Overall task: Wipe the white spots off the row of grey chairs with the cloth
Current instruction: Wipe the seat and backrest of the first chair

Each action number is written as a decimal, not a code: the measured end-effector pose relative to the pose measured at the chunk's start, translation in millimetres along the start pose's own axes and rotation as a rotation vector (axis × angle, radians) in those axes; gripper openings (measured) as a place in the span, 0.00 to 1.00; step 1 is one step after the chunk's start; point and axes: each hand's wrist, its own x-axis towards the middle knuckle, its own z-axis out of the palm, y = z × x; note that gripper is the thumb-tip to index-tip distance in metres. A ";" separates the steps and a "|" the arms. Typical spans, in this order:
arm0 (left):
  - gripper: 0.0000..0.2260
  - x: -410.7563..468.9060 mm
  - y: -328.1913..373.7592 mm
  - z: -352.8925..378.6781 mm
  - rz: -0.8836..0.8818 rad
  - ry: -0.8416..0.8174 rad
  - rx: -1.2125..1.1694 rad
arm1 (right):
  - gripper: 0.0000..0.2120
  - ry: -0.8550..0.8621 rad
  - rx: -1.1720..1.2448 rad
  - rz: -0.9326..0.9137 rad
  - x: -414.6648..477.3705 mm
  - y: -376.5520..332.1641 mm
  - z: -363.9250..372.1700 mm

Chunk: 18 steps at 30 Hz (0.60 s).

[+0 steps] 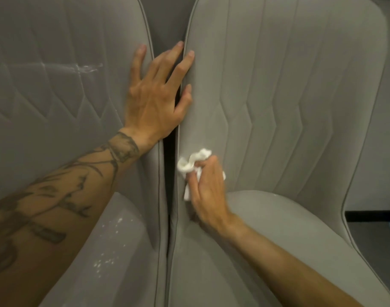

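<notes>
Pressing on the right chair [289, 96], the cloth [193, 161] is gripped by the right hand [208, 191]; the left hand [154, 96] is spread across its edge and the left chair [45, 103], where white spots [98, 265] are seen.

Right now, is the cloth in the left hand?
No, the right hand grips the white cloth against the right chair, while the left hand rests flat and holds nothing.

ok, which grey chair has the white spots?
The left grey upholstered chair: white specks on its seat, a white smear on its backrest. The right grey chair shows none clearly.
</notes>
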 end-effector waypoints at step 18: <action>0.30 -80.2 47.8 -54.3 -0.112 -0.335 -0.179 | 0.10 -0.701 -0.397 0.038 -68.5 27.1 -43.0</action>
